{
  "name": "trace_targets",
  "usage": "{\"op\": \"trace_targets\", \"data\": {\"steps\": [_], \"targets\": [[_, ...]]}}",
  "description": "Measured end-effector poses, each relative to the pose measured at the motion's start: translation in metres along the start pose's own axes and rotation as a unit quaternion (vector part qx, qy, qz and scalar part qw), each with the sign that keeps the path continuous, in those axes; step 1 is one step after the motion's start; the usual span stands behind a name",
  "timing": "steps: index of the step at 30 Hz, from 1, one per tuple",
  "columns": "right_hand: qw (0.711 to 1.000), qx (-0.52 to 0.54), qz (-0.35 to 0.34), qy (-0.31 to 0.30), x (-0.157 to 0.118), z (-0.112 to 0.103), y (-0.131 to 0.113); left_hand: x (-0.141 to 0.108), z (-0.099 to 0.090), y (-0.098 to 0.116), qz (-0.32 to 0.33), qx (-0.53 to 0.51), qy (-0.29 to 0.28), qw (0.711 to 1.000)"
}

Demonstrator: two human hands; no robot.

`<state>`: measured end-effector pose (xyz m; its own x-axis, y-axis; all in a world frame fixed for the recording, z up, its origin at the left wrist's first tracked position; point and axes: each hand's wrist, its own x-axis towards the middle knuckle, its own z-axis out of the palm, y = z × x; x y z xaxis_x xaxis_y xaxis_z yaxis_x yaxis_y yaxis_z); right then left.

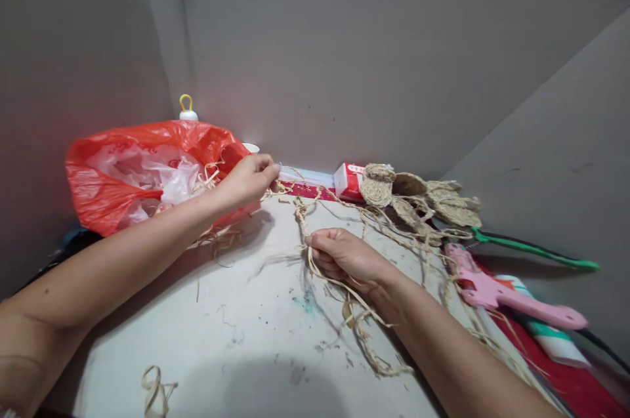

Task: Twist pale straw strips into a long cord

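Note:
My right hand [347,257] pinches a straw braid [301,214] just above the white tabletop, near its middle. Loose strand ends [364,303] trail from under its fingers toward the forearm. My left hand [260,175] is farther back, beside the opening of a red plastic bag [93,198]. Its fingertips are pressed together, and fine straw bits show around them; I cannot make out what they hold. More knotted straw cord [377,362] lies on the table by my right forearm and runs back along the right side.
Coiled woven straw pieces [378,189] are heaped at the back right beside a red and white pack [349,180]. Green-handled pliers [536,252], a pink glue gun [492,287] and a white-and-green tube [556,336] lie rightward. A curled straw strip [155,388] rests in front. Grey walls enclose the back.

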<state>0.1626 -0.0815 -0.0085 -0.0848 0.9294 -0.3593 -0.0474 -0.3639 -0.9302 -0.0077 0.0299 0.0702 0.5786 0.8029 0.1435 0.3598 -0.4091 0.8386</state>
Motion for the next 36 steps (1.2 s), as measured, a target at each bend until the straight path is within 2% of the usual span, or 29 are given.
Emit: {"op": "trace_targets", "data": {"steps": [3,5,7,9,11,13,15,17,20,28,32,36], "targets": [[1.000,-0.006,-0.001,-0.006,0.000,0.000,0.000,-0.005,-0.012,0.040,0.050,0.027,0.001,0.998],[1.000,-0.010,-0.002,-0.011,0.000,0.000,0.001,-0.010,-0.017,0.059,0.069,0.077,-0.045,0.994],[1.000,-0.016,-0.004,-0.018,0.001,0.000,0.002,-0.017,-0.020,0.066,0.080,0.147,-0.110,0.980],[0.999,-0.022,-0.008,-0.023,0.002,-0.001,0.003,-0.025,-0.023,0.058,0.076,0.233,-0.174,0.954],[0.999,-0.028,-0.013,-0.028,0.003,-0.001,0.003,-0.034,-0.025,0.037,0.044,0.330,-0.214,0.918],[0.999,-0.034,-0.019,-0.033,0.003,-0.001,0.003,-0.045,-0.028,0.011,-0.012,0.411,-0.207,0.888],[0.998,-0.042,-0.023,-0.038,0.003,-0.001,0.003,-0.056,-0.029,-0.013,-0.051,0.425,-0.196,0.882],[0.997,-0.053,-0.027,-0.042,0.003,-0.001,0.004,-0.067,-0.027,-0.032,-0.073,0.415,-0.188,0.887],[0.996,-0.064,-0.037,-0.045,0.004,-0.001,0.005,-0.080,-0.025,-0.045,-0.089,0.368,-0.175,0.909],[0.995,-0.063,-0.058,-0.060,0.008,-0.002,0.008,-0.102,-0.040,-0.033,-0.122,0.135,-0.144,0.973],[0.994,-0.060,-0.055,-0.068,0.007,-0.002,0.006,-0.111,-0.039,-0.031,-0.158,0.026,-0.130,0.978],[0.995,-0.055,-0.047,-0.074,0.007,-0.003,0.005,-0.109,-0.033,-0.039,-0.173,-0.031,-0.116,0.978]]}}
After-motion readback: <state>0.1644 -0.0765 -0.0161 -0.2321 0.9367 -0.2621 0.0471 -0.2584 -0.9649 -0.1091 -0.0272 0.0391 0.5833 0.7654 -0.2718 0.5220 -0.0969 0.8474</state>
